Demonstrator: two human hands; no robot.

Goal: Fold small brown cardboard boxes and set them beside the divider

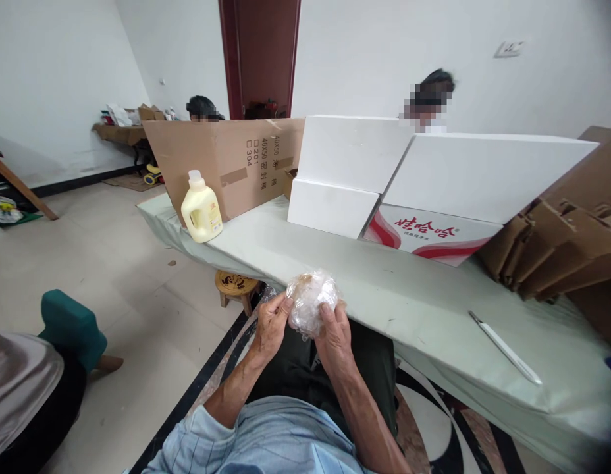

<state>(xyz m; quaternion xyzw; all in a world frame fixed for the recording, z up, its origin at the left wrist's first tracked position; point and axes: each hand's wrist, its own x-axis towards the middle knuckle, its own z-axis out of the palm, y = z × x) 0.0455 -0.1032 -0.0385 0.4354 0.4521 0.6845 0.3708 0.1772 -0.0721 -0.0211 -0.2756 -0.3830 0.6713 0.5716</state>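
A crumpled bundle of clear plastic film [313, 296] is held between my two hands, just off the table's front edge and above my lap. My left hand [272, 326] pinches its left side with thumb and fingers. On the right, my right hand [335, 332] grips the bundle, its thumb lying on the front and the fingers behind it, partly hidden. A brownish patch shows through the film near the top; what it is I cannot make out.
On the green-covered table [369, 283] stand a cream detergent bottle [203, 209], a large cardboard box [236, 164], white boxes [342, 207] and folded cardboard [557, 243]. A white-handled knife [505, 347] lies at right. A wooden stool [234, 284] is below. People sit behind the boxes.
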